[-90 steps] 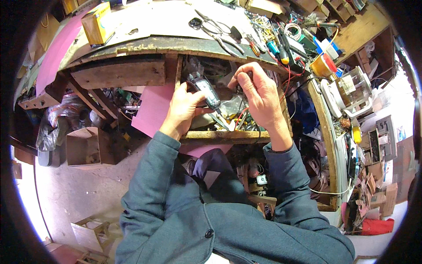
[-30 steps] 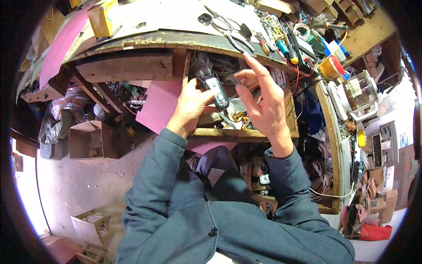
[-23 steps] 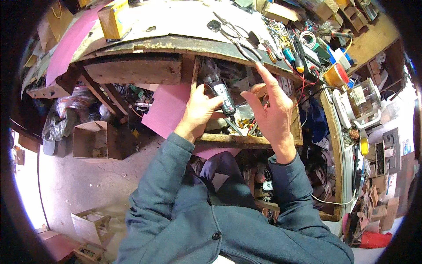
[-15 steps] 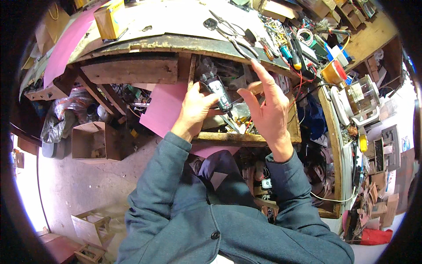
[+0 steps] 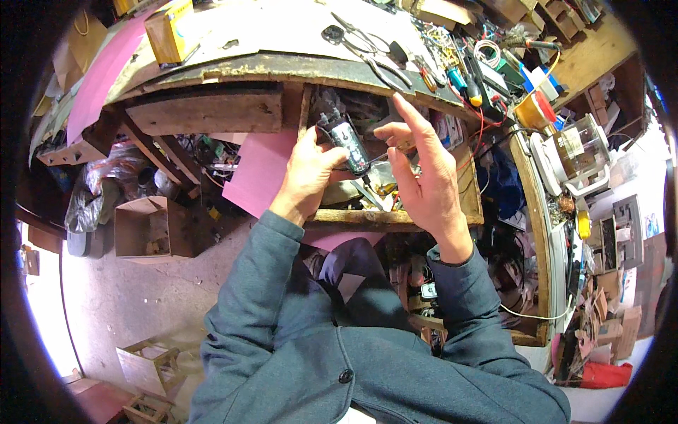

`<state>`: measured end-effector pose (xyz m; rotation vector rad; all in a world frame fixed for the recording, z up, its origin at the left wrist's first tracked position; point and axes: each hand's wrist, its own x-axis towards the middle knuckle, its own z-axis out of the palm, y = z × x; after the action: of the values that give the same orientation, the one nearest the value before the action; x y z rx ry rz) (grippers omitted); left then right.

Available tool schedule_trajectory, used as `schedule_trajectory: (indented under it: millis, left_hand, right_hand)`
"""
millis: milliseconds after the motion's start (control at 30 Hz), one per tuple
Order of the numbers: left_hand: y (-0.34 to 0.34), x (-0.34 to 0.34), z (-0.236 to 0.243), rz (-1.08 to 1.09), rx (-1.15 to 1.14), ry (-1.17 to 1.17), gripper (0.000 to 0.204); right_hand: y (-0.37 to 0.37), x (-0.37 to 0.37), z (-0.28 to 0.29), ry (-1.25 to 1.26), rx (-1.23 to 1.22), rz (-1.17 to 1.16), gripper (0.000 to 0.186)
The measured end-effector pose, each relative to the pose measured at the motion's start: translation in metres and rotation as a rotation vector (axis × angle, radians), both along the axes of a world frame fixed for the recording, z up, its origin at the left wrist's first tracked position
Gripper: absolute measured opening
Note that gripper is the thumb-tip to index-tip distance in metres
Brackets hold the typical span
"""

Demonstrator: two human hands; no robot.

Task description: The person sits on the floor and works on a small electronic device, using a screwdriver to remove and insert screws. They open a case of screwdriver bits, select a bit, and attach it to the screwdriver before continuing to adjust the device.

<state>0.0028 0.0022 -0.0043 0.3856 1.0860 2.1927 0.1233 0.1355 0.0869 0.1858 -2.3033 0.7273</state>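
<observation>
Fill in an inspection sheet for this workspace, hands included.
Surface: workbench covered with pale sheeting; front edge worn.
Job's things: black elongated device, tilted above the open drawer.
Clutter: pliers, a yellow-and-black screwdriver and tangled wires on top; mixed parts in the drawer.
Hands: left hand grips the device; right hand beside it, index finger extended, anything held unclear.
Cables: red wires hang at the bench edge; white cable curves lower right.
Surroundings: open cardboard box on the left; pink sheet beside the drawer.
</observation>
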Motion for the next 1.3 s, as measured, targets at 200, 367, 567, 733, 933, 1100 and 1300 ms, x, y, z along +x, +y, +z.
schedule_trajectory:
  millis: [200, 367, 567, 733, 933, 1100, 1300]
  left_hand:
    - [-0.001, 0.001, 0.003, -0.008, -0.012, -0.009, 0.036]
    - [0.001, -0.001, -0.002, -0.029, -0.047, 0.032, 0.037]
    - [0.001, 0.002, 0.0, -0.014, -0.067, 0.026, 0.037]
    - [0.0, 0.0, -0.003, -0.028, -0.051, 0.01, 0.035]
    - [0.0, 0.001, 0.001, -0.03, -0.087, 0.011, 0.033]
    - [0.001, 0.003, 0.002, -0.029, -0.082, 0.038, 0.035]
    - [0.003, 0.002, -0.002, -0.03, -0.081, 0.047, 0.036]
  right_hand:
    - [0.003, 0.006, 0.002, 0.018, 0.345, -0.213, 0.069]
    - [0.001, -0.006, -0.003, 0.084, -0.004, -0.065, 0.067]
    - [0.007, -0.006, -0.001, 0.079, 0.181, -0.102, 0.066]
    - [0.006, -0.003, -0.004, 0.079, 0.292, -0.199, 0.07]
    - [0.002, -0.001, 0.001, -0.002, -0.057, -0.023, 0.066]
    - [0.005, 0.004, 0.0, -0.019, 0.204, -0.183, 0.067]
    - [0.006, -0.001, -0.004, 0.057, 0.253, -0.198, 0.072]
